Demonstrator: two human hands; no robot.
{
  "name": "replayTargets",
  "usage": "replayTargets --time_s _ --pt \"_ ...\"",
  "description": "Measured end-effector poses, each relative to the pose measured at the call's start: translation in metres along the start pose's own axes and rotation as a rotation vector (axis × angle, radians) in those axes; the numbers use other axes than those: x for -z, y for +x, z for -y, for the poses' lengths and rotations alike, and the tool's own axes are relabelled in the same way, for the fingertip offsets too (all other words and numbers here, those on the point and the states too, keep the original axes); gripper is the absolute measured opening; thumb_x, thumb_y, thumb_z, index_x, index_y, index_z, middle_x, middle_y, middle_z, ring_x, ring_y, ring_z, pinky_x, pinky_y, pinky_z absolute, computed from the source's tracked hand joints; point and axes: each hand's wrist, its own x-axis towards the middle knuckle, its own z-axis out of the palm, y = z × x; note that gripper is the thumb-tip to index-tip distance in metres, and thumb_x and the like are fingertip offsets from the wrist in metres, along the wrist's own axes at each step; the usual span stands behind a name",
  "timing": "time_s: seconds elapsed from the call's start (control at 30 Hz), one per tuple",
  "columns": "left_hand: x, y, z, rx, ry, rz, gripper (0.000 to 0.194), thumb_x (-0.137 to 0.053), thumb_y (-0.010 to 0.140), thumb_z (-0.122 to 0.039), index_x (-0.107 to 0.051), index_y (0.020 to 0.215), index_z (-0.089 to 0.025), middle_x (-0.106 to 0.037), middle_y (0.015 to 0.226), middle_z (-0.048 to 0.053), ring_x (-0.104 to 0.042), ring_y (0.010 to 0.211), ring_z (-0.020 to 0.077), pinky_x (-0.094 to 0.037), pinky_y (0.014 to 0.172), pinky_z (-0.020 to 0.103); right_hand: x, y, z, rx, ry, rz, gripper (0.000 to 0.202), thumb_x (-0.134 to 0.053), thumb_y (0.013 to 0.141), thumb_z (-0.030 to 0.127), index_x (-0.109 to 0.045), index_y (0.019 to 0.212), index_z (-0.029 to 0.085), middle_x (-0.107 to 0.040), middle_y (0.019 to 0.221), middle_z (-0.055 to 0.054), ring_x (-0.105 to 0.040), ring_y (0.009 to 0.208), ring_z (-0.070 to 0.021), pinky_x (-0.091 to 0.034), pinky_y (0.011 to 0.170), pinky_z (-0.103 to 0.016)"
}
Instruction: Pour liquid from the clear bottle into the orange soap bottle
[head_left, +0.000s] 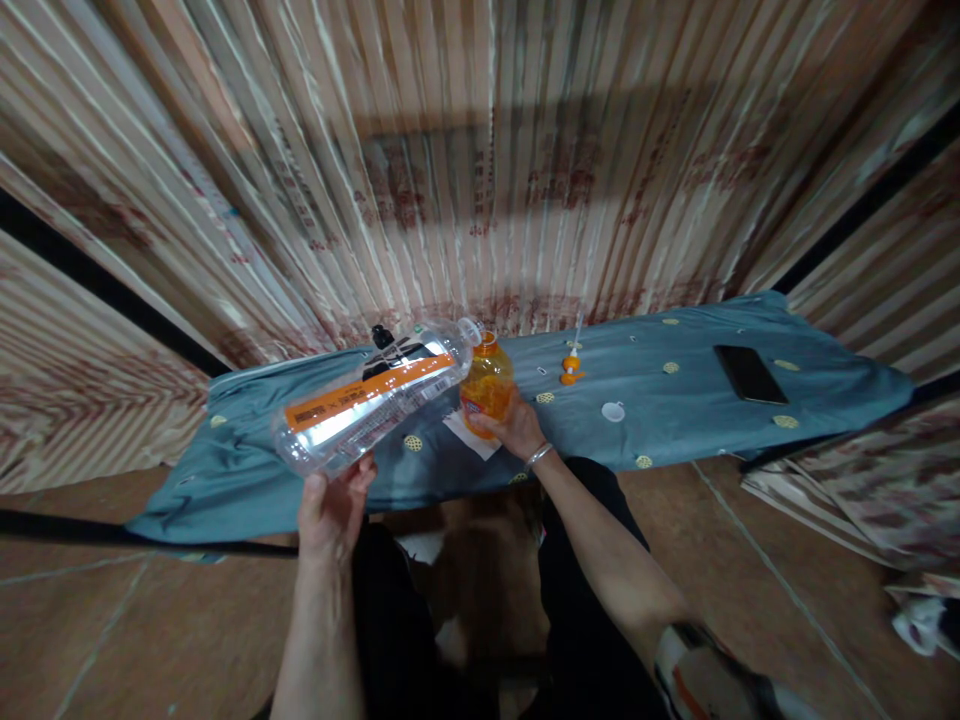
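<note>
My left hand (337,500) grips the lower end of a large clear plastic bottle (352,430) with an orange and silver label. The bottle lies tilted, its uncapped mouth at the right, by the open neck of a small orange see-through bottle (489,375). Whether the two mouths touch, I cannot tell. My right hand (517,428) is closed around the orange bottle's lower part and keeps it upright. Under it shows a white piece of paper (472,436). An orange pump head (571,370) with a clear tube lies to the right, beyond my right hand.
A white round cap (613,411) and a black phone (750,374) lie on the teal cloth (675,430) covering the narrow table. Behind the large bottle a black pump top (382,336) pokes out, mostly hidden. Striped curtains (465,180) and dark poles (870,205) enclose the table.
</note>
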Motion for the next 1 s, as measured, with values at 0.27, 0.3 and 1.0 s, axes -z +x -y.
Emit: replayTargets --time_s 0.27,0.3,1.0 --pt "0.0049 0.0040 0.0071 -0.033 -0.022 -0.025 0.059 -0.087 0.038 -0.052 -0.070 0.085 -0.021 -0.068 0.078 0.002 -0.060 0.067 0.0154 -0.052 0.061 0.026 0.0000 -0.0004 0.0013 0.010 0.002 -0.013 0.065 -0.075 0.069 0.046 -0.047 0.120 0.017 -0.069 0.109 -0.012 -0.068 0.101 -0.0293 -0.055 0.087 -0.042" --pt "0.0039 0.0041 0.0076 -0.039 -0.026 -0.031 0.059 -0.087 0.037 -0.052 -0.070 0.085 -0.021 -0.068 0.079 0.001 -0.060 0.068 0.0152 -0.052 0.062 0.026 0.0002 -0.0003 0.0015 0.006 -0.007 -0.010 0.065 -0.076 0.069 0.045 -0.047 0.120 0.017 -0.069 0.109 -0.013 -0.068 0.101 -0.0293 -0.055 0.086 -0.042" --pt "-0.0016 0.0018 0.0067 -0.065 -0.042 -0.015 0.058 -0.088 0.038 -0.051 -0.069 0.085 -0.024 -0.067 0.085 0.001 -0.058 0.080 0.0169 -0.048 0.068 0.027 -0.0032 0.0000 -0.0025 0.029 -0.025 -0.040 0.062 -0.074 0.069 0.049 -0.046 0.115 0.019 -0.070 0.104 -0.012 -0.069 0.098 -0.0301 -0.055 0.084 -0.043"
